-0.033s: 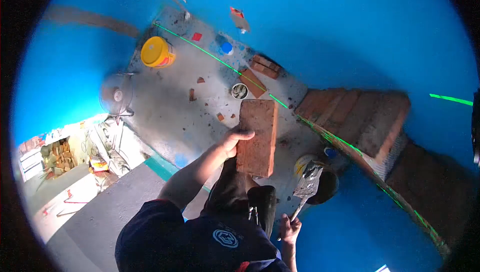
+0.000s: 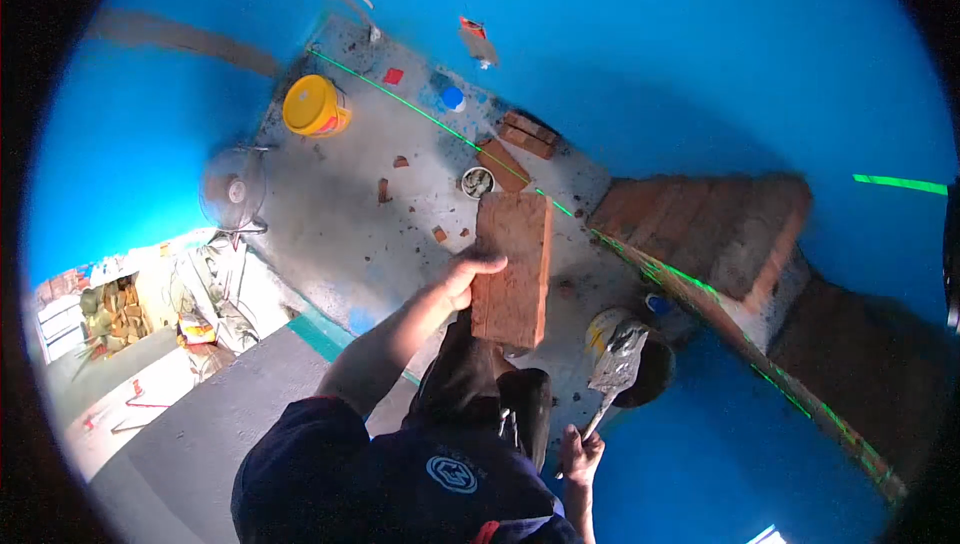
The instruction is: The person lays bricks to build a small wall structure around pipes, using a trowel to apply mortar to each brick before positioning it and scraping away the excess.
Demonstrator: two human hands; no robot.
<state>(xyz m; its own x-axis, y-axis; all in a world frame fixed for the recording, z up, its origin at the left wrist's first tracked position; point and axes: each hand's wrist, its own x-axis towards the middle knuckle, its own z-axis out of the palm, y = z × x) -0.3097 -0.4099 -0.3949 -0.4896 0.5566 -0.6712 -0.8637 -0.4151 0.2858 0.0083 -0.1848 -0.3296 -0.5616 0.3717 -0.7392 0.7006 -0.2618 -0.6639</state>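
Observation:
A reddish-brown brick (image 2: 512,269) is held up in front of me by my left hand (image 2: 468,279), the thumb lying across its face and the other fingers hidden behind it. Lower right, my right hand (image 2: 580,456) is closed round the handle of a trowel (image 2: 618,359), whose blade carries a lump of grey mortar. Beneath the blade stands a dark round bucket (image 2: 652,372), partly covered by it. Several bricks form a raised stack (image 2: 705,229) against the blue wall at the right.
A yellow bucket (image 2: 312,107) and a fan (image 2: 235,191) stand at the far left. On the floor are a small pot of grey stuff (image 2: 478,182), a flat brick (image 2: 503,166), paired bricks (image 2: 528,134) and broken pieces. A green laser line (image 2: 430,119) crosses the floor and brick stack.
The brick in my left hand has risen very slightly in the view. My right hand and the loaded trowel are almost unmoved.

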